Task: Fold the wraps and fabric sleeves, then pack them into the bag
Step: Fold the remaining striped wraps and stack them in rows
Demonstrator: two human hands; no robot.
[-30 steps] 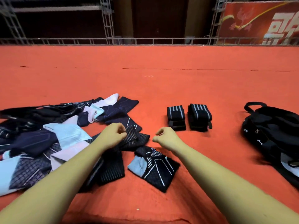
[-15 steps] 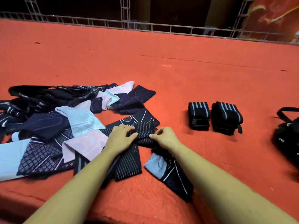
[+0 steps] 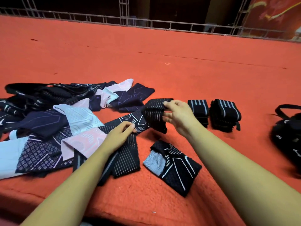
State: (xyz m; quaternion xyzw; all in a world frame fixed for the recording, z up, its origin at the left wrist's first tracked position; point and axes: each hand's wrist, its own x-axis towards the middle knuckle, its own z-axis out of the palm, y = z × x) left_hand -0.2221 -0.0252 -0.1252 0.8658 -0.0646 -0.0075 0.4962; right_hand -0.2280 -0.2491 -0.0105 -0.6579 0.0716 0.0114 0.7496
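Right hand (image 3: 177,116): It is in the middle of the frame, a bit to the right. It is up off the red carpet (image 3: 146,62). The thumb and fingers are curled and pinch the striped sleeve (image 3: 154,113).
Striped sleeve: It is black with thin white lines. It hangs bent over from the right hand, and its low end is near the carpet.
Left hand (image 3: 118,136): It is left of the middle. The fingers are curled, and the tips pinch the top end of the long sleeve (image 3: 127,159).
Long sleeve: It is black with white lines too. It lies flat on the carpet and runs under the left arm. I cannot tell if it is one piece with the striped sleeve.
Pile (image 3: 48,121): Lots of sleeves lie mixed up on the left side of the frame. They are dark blue, black, pink and light blue.
Folded sleeve (image 3: 174,165): It lies alone, low in the middle, between the two arms. It is black with white lines and a grey end.
Rolled wraps (image 3: 224,113): Two black rolls with grey stripes sit side by side, just right of the right hand.
Bag (image 3: 288,137): It is black and sits at the right edge, well apart from the wraps. Part of it is cut off.
Rail (image 3: 162,25): A metal rail runs along the top, behind the carpet.
Banner (image 3: 276,17): It is red and sits in the upper right corner.
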